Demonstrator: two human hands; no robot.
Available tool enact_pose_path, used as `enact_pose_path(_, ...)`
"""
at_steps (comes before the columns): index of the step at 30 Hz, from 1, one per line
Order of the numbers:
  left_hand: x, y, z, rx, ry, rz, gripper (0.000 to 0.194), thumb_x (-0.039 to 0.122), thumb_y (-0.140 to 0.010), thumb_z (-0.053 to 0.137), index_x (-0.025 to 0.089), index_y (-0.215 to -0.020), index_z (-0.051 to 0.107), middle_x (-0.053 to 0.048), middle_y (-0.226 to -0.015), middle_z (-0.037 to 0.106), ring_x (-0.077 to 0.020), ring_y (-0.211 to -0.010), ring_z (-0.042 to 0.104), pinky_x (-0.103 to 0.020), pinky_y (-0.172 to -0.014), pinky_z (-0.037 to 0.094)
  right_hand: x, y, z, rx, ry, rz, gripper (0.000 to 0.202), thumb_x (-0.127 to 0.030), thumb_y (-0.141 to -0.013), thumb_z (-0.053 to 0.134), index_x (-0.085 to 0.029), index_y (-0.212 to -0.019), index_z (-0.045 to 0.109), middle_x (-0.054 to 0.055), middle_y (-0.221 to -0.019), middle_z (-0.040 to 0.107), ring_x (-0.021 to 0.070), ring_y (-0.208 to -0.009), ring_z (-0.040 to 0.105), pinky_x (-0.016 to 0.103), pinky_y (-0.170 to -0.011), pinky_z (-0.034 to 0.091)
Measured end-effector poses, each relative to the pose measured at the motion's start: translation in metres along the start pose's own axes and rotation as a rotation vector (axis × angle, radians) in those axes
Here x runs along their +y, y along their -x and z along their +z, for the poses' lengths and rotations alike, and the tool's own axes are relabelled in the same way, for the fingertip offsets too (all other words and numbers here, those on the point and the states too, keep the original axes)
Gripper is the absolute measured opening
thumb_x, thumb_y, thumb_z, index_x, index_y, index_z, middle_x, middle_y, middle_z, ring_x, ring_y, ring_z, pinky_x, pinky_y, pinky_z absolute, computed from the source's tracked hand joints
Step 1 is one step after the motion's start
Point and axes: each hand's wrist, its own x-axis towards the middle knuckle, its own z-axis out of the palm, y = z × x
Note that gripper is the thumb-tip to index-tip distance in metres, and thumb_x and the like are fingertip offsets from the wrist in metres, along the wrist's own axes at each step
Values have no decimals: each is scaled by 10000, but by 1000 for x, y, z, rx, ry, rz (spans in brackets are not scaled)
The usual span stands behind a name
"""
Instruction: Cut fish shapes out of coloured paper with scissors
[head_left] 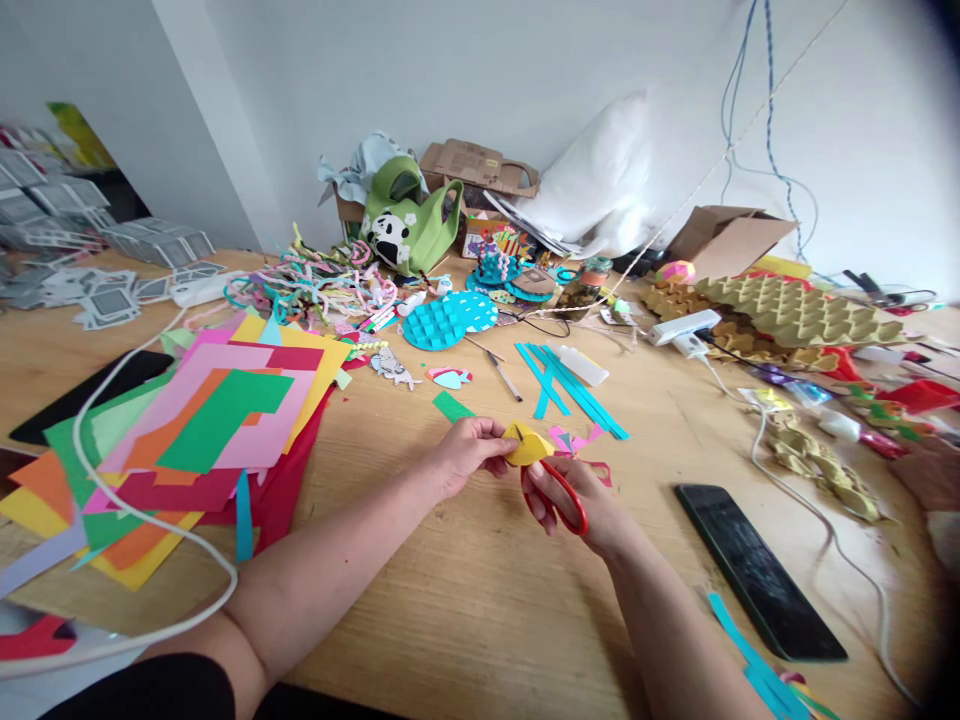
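Above the middle of the wooden table, my left hand pinches a small piece of yellow paper between thumb and fingers. My right hand is closed around the red handles of a pair of scissors. The scissor blades are at the yellow paper and mostly hidden by it. A green paper strip lies just beyond my left hand. Pink paper scraps lie behind my right hand, and several blue strips are farther back beside a white bottle.
Coloured paper sheets are stacked at left, crossed by a white cable. A black phone lies at right. Pipe cleaners, a green panda bag and egg cartons stand behind. Another person's hand shows at the right edge.
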Motion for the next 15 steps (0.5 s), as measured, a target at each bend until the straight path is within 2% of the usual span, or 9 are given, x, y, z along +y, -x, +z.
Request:
enact_pose_path(7, -1, 0, 0, 52, 15, 31, 355, 369, -605, 841, 138, -728, 600, -12, -665, 650, -90, -516, 568, -245, -550, 468, -2, 0, 1, -3, 7, -6, 549, -703, -787, 617, -189, -626, 515, -11, -526, 556, 98, -387, 494, 239, -418, 350)
enact_pose_path(15, 0, 0, 1, 52, 6, 43, 374, 380, -586, 854, 130, -700, 600, -14, -650, 644, -92, -528, 571, -234, -539, 461, -3, 1, 0, -19, 39, -19, 563, -709, -812, 584, -186, -613, 514, -5, -530, 565, 100, -395, 506, 241, -423, 339)
